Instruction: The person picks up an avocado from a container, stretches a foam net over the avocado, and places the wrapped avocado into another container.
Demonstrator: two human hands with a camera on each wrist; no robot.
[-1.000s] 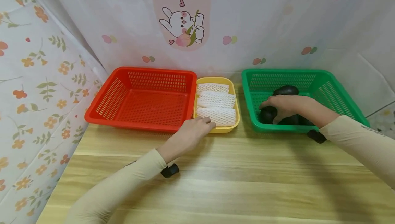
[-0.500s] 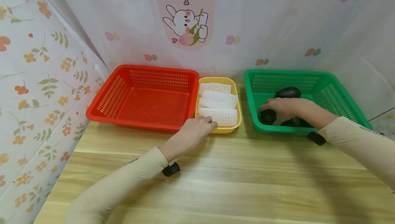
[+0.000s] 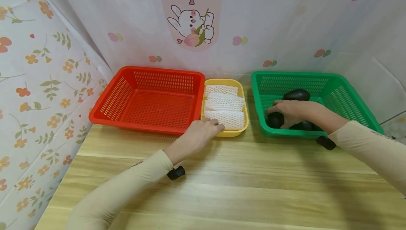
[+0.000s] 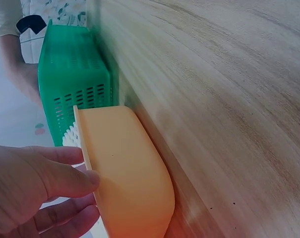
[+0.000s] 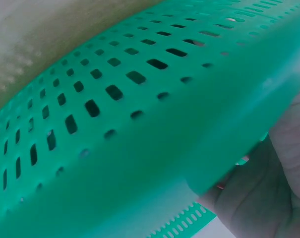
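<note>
My right hand [image 3: 290,112] reaches into the green basket [image 3: 317,133], its fingers and thumb curled about a dark, smooth avocado [image 3: 275,120] at the near left corner. Another avocado [image 3: 296,94] lies behind the hand, and more dark fruit [image 3: 306,125] shows partly under the wrist. My left hand [image 3: 201,133] is at the near left corner of a small yellow basket [image 3: 233,133]. In the left wrist view, its thumb [image 4: 85,181] lies over the yellow rim and the fingers sit on the inner side. White foam net sleeves [image 3: 224,102] lie in that basket. The right wrist view hides the held avocado.
A red basket [image 3: 158,108] with no contents visible stands left, against the yellow one. A narrow gap parts the yellow and green baskets. The wooden table [image 3: 241,184] spreads in front, and a printed white cloth [image 3: 136,18] hangs behind.
The head view has shifted slightly. My right hand has settled a little around the avocado in the green basket; my left hand stays at the yellow rim.
</note>
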